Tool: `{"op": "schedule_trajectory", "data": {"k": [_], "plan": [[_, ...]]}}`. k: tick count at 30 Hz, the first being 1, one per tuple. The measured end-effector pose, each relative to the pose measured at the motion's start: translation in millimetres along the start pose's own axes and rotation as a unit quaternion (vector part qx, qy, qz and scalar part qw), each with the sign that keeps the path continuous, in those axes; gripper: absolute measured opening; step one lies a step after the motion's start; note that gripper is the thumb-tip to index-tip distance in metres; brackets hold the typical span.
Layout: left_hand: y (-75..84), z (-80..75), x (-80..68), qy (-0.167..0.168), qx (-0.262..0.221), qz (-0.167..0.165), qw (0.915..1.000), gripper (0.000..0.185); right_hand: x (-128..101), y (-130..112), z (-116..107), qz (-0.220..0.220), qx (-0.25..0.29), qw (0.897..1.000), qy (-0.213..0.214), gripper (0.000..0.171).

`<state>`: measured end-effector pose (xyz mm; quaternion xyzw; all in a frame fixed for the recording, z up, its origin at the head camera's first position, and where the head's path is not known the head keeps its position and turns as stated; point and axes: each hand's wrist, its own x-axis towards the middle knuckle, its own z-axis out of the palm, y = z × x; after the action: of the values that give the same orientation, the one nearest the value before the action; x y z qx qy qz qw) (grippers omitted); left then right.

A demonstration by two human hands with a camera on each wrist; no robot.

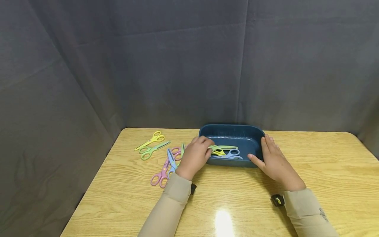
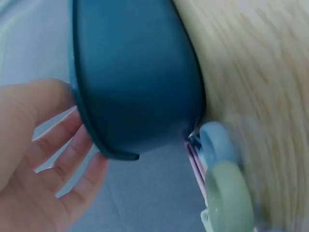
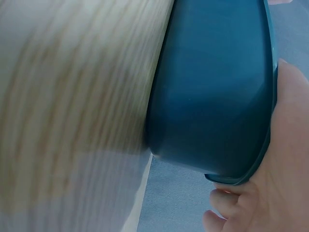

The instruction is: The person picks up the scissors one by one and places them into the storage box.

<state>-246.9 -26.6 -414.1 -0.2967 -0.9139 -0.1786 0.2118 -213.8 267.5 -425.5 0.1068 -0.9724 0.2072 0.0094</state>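
A dark blue rectangular box (image 1: 234, 162) stands on the table. My left hand (image 1: 195, 156) reaches over its left end, with curled fingers at the handle end of green scissors (image 1: 226, 147) inside. In the left wrist view the fingertips pass behind the rim of the box (image 2: 130, 77). Beneath the green pair lie yellow scissors (image 1: 218, 152) and blue scissors (image 1: 232, 154). My right hand (image 1: 275, 161) rests against the right end of the box, fingers extended along the outside and thumb stretched to the front rim.
Left of the box, yellow scissors (image 1: 151, 141) and green scissors (image 1: 152, 150) lie near the back. Closer to my left wrist, pink scissors (image 1: 162, 174) and blue scissors (image 1: 171, 159) overlap with others in a pile. A grey curtain (image 1: 183, 72) hangs behind the table (image 1: 237, 197).
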Motion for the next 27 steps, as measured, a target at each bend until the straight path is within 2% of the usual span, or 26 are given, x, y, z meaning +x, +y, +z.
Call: {"op": "schedule_trajectory", "data": {"k": [4, 10, 18, 23, 27], "plan": [[-4.8, -10.0, -2.7, -0.010, -0.014, -0.023, 0.9996, 0.020, 0.7, 0.7, -0.4, -0.002, 0.000, 1.000, 0.000, 0.101], [-15.0, -28.6, -5.3, -0.052, -0.033, -0.098, 0.9933, 0.023, 2.1, 1.2, 0.6, -0.008, 0.000, 1.000, 0.004, 0.101], [-26.1, -40.5, -10.8, -0.103, -0.038, -0.168, 0.9796, 0.028, 2.3, 0.3, -0.1, -0.003, 0.001, 1.000, -0.001, 0.101], [-27.9, -45.9, -14.5, -0.138, -0.037, -0.192, 0.9710, 0.033, 1.8, 0.0, -0.8, -0.001, 0.004, 1.000, -0.003, 0.101], [-28.0, -47.9, -17.1, -0.172, -0.043, -0.213, 0.9608, 0.037, 1.5, -0.1, -0.7, -0.001, 0.007, 1.000, -0.003, 0.101]]}}
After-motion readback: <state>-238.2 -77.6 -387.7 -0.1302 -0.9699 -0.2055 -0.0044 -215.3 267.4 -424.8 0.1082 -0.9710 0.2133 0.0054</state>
